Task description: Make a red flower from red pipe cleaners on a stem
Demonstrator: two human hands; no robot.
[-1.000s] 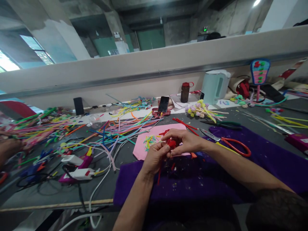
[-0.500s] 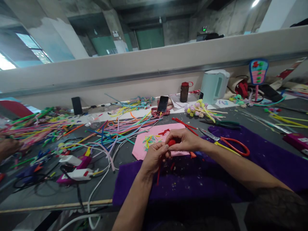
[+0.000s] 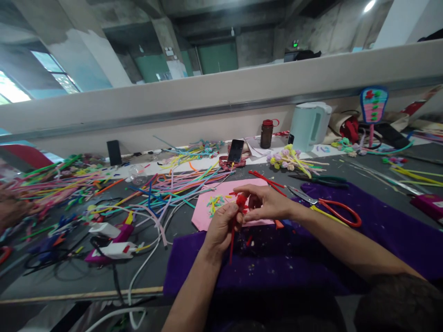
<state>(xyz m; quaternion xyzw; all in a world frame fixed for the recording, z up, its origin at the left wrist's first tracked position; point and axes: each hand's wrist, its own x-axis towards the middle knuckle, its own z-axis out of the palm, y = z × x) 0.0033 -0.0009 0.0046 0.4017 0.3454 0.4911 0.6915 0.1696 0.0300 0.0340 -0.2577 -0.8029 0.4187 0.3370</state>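
Note:
My left hand (image 3: 224,223) is closed on a red pipe-cleaner piece (image 3: 241,200), pinched between thumb and fingers. Its rounded fuzzy top shows above the thumb, and a thin red stem (image 3: 231,249) hangs below the fist. Just to the right is my right hand (image 3: 268,203), thumb and forefinger apart around the red top; whether a fingertip touches it I cannot tell. Beneath both hands lies a pink sheet (image 3: 200,214) with a small heap of yellow and teal clippings (image 3: 216,203) and some red bits. A purple cloth (image 3: 277,263) covers the near table edge.
Red-handled scissors (image 3: 337,211) and dark-handled pliers (image 3: 327,180) lie at right. Loose pipe cleaners (image 3: 180,182) spread leftward, near white chargers (image 3: 116,250) and cables. A phone (image 3: 236,151), bottle (image 3: 266,133) and kettle (image 3: 308,127) stand behind. Another person's hand (image 3: 12,207) is far left.
My right fingers have come off the red piece and spread apart. More of its red top now shows in my left hand. The whole view has shifted slightly.

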